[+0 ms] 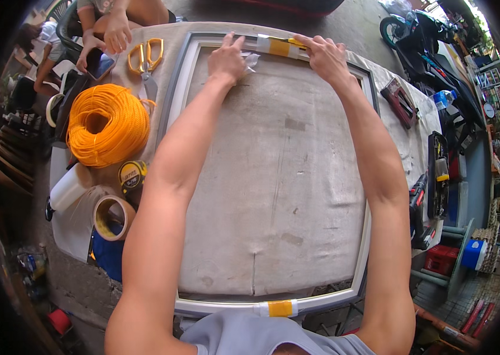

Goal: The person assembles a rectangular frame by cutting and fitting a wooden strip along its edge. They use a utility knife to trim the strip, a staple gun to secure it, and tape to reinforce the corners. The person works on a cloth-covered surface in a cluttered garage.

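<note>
A white rectangular frame [182, 94] lies flat on a cloth-covered table [279, 177]. On its far rail sits a wrap of white and yellow tape [276, 46]. My left hand [227, 58] presses down on the far rail just left of that wrap, with a crumpled bit of clear film [251, 59] at its fingers. My right hand [324, 56] grips the rail at the wrap's right end. A second yellow tape wrap [279, 308] sits on the near rail.
Left of the frame lie yellow-handled scissors [145, 59], a coil of orange rope [107, 124], a tape measure [132, 175], a roll of tape [112, 217] and a white tube [69, 188]. A cordless drill [418, 204] and tool case [438, 174] sit right. Another person's hands [111, 32] hold a phone far left. A motorbike [421, 44] stands behind.
</note>
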Motion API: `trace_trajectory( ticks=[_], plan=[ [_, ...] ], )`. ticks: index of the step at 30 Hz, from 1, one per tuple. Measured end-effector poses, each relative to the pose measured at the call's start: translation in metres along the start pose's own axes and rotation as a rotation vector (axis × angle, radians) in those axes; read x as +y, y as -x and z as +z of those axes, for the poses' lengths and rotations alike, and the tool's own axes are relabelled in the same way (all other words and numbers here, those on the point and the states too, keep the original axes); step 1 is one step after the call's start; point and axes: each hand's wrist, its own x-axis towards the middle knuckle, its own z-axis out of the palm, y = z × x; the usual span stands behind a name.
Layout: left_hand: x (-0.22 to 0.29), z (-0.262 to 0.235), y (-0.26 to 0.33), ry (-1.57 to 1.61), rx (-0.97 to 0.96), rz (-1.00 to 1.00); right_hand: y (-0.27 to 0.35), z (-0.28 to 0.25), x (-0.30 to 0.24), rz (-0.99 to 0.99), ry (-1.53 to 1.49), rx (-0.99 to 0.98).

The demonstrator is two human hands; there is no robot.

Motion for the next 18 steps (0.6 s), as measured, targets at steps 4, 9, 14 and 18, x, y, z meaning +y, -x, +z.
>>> trace_trajectory(
  ticks=[4,9,14,18],
  plan=[
    [-0.01,0.035,-0.005,0.049,0.07,0.009,-0.015,0.04,0.015,-0.093,0.124,0.11],
    [-0.014,0.037,-0.005,-0.007,0.085,0.002,-0.001,0.052,0.039,-0.072,0.15,0.053],
    [-0.007,0.029,-0.006,-0.025,0.053,-0.054,0.041,0.025,0.085,-0.029,0.089,0.027],
    [0.028,0.021,-0.011,-0.03,-0.049,-0.158,0.088,0.011,0.082,0.082,-0.322,0.329]
  ],
)
